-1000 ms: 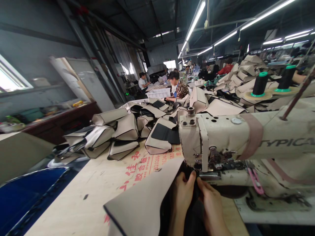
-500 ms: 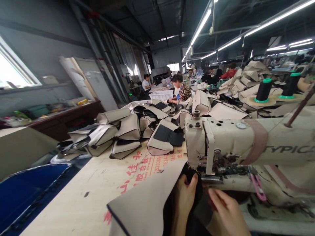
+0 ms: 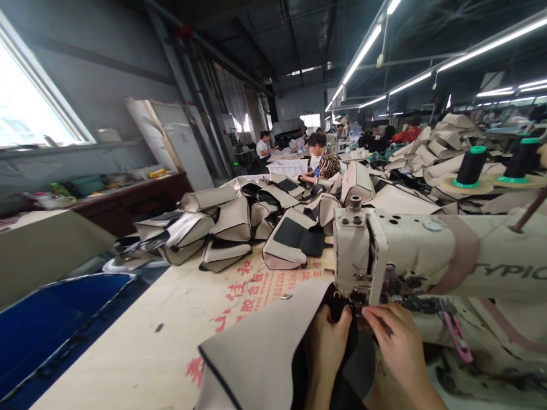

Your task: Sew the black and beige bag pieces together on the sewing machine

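Observation:
A beige bag piece (image 3: 256,347) with black edging and a dark inside lies across the table's front, its far end at the needle area of the sewing machine (image 3: 410,245). My left hand (image 3: 329,341) reaches into the piece and grips its black edge beside the presser foot, thumb on top. A small gold-coloured ring shows just beyond that thumb. To the right, my right hand (image 3: 397,333) is closed in a pinch close to the presser foot. What lies between its fingertips is too small to make out.
Several beige bags (image 3: 231,219) with black trim are heaped behind the plywood table (image 3: 128,336). A blue-lined bin (image 3: 51,324) stands at left. Black thread spools (image 3: 470,167) rise behind the machine, and pink-handled snippers (image 3: 457,336) lie at its base. A co-worker (image 3: 327,159) sits beyond the heap.
My right hand has moved up and closer to the presser foot, its fingers now pinched. My left hand keeps its grip on the bag piece. The whole view has shifted slightly.

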The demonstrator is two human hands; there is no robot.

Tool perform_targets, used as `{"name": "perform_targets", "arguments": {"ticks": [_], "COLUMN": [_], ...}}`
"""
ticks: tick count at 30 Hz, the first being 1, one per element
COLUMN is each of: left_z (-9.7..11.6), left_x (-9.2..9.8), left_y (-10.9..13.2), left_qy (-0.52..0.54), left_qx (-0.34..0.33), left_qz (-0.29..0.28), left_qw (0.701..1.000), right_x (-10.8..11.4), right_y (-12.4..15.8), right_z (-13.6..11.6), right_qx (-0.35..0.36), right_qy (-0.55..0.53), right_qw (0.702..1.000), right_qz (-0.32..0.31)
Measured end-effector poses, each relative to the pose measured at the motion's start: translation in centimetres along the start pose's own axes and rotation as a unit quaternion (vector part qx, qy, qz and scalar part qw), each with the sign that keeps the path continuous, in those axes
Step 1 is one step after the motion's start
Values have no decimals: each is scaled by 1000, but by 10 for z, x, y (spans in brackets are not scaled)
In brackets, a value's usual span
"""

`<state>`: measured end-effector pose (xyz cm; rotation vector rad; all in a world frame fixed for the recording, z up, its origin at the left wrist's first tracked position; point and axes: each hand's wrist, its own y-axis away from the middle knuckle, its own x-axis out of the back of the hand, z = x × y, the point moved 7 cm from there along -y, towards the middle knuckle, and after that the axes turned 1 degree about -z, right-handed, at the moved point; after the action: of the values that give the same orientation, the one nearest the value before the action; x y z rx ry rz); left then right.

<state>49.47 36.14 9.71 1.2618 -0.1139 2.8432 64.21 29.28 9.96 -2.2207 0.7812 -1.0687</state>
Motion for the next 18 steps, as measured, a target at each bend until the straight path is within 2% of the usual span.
{"name": "perform_targets", "arguments": {"ticks": [2, 4, 7, 9, 10, 12, 14, 16, 18], "left_z": [-2, -7, -20, -30, -37, -54, -70, -82, -88], "left_x": [0, -1, 4, 22, 36, 68, 89, 98, 105], "left_y": [1, -1, -10, -20, -26, -35, -35, -26, -14], "left_qy": [-3, 3, 41, 64, 67, 54, 50, 38, -4], "left_qx": [-5, -9, -18, -28, -29, -23, -20, -23, -37], "left_qz": [8, -11, -101, -145, -146, -107, -95, -94, -42], "left_qw": [1000, 1000, 994, 987, 987, 993, 994, 995, 998], "right_x": [9, 11, 5, -3, -6, -9, -4, 3, 5], "right_y": [5, 10, 23, 35, 41, 50, 50, 39, 21], "right_z": [1, 3, 3, -4, -9, -15, -15, -11, -10], "right_qx": [-15, -56, -121, -133, -126, -112, -103, -95, -71], "right_qy": [-51, -90, -149, -178, -183, -169, -134, -79, -3], "right_qw": [999, 994, 981, 971, 968, 969, 981, 992, 997], "right_qz": [12, 7, -31, -85, -115, -138, -98, -19, 32]}}
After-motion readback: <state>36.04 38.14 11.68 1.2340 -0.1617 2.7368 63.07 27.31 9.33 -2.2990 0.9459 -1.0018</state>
